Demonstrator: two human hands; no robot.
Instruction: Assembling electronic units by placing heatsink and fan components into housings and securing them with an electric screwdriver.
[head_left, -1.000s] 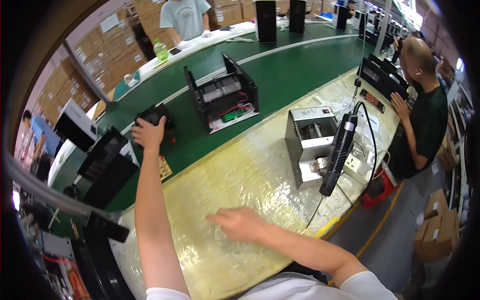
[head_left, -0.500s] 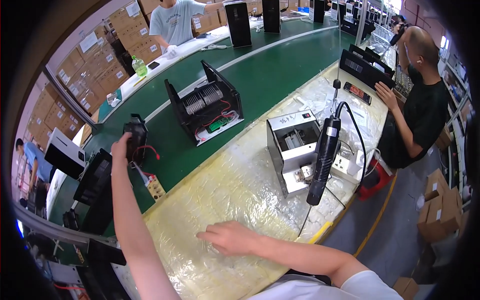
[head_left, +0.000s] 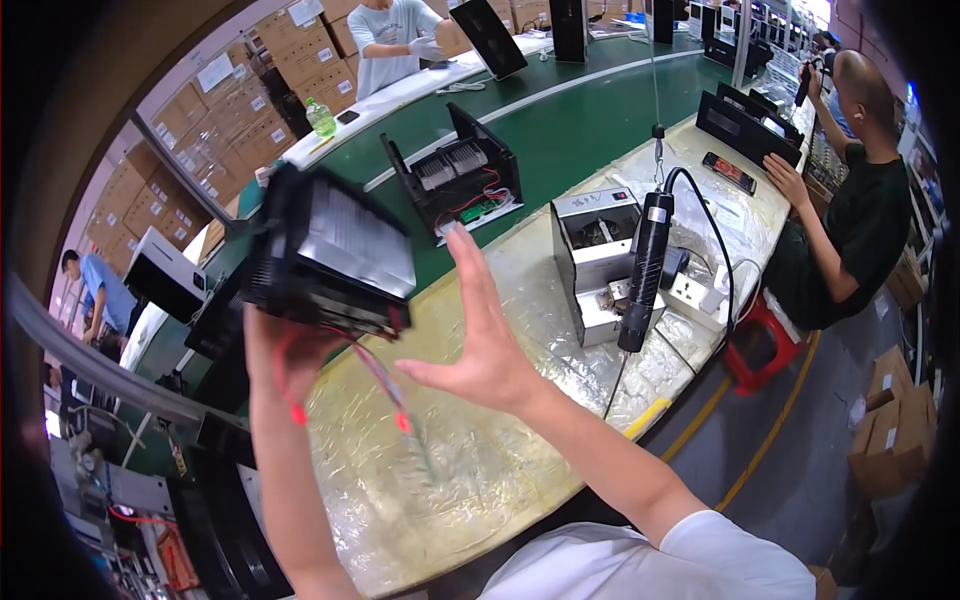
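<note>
Plastic-covered table [head_left: 480, 470] fills frame centre. Left hand [head_left: 290, 355] grips black finned unit [head_left: 335, 255], red wires [head_left: 385, 385] trailing, upper left. Right hand [head_left: 480, 340] spread wide, empty, beside it.

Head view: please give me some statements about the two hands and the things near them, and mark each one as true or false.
1. The left hand holds up a black finned unit. True.
2. The right hand grips the hanging electric screwdriver. False: it is open, fingers spread, apart from the screwdriver.
3. Red wires hang below the black finned unit. True.
4. The grey metal box stands on the green belt. False: it stands on the pale foil-covered bench.
5. A green bottle stands on the far white counter. True.
</note>
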